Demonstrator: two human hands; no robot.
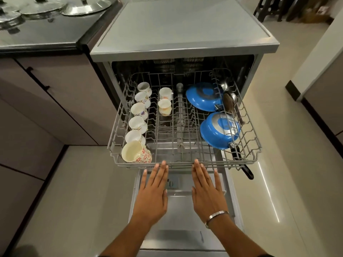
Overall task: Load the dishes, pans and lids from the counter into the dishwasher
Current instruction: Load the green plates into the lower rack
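The dishwasher's upper rack (185,163) is pulled out over the open door (178,216). Several white cups (138,109) line its left side, with a floral mug (136,152) at the front left. Two blue pans (204,96) (220,129) lie upside down on the right, and metal ladles (229,101) lie beside them. My left hand (154,190) and my right hand (206,188) are flat with straight fingers, and their fingertips touch the rack's front rail. Steel lids (85,7) sit on the dark counter (42,32) at the far left.
Grey cabinet doors (55,101) stand to the left of the dishwasher. The front pan's black handle (243,167) sticks out past the rack's front right corner. Tiled floor (278,164) runs along the right, with dark chair legs (278,8) at the far right.
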